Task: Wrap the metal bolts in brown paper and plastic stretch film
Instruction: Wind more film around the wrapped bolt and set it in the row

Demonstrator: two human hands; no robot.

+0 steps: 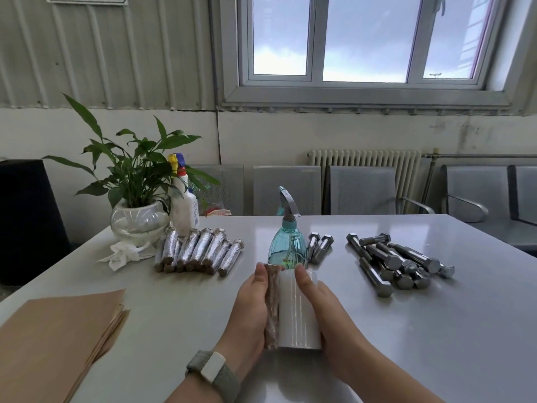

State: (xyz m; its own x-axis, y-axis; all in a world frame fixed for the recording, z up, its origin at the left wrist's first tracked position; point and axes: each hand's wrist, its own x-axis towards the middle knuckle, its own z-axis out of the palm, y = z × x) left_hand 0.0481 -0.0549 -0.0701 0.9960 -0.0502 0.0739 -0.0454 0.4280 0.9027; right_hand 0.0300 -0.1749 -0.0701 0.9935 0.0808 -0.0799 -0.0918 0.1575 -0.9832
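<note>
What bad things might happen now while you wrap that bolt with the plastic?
1. The paper-wrapped bolt is held against the stretch film roll only by the left hand; it might slip, letting the paper loosen.
2. The spray bottle stands just beyond both hands; turning the roll in the right hand might tip it.
3. The bare bolts are round and loosely piled, so a bump might roll them.
</note>
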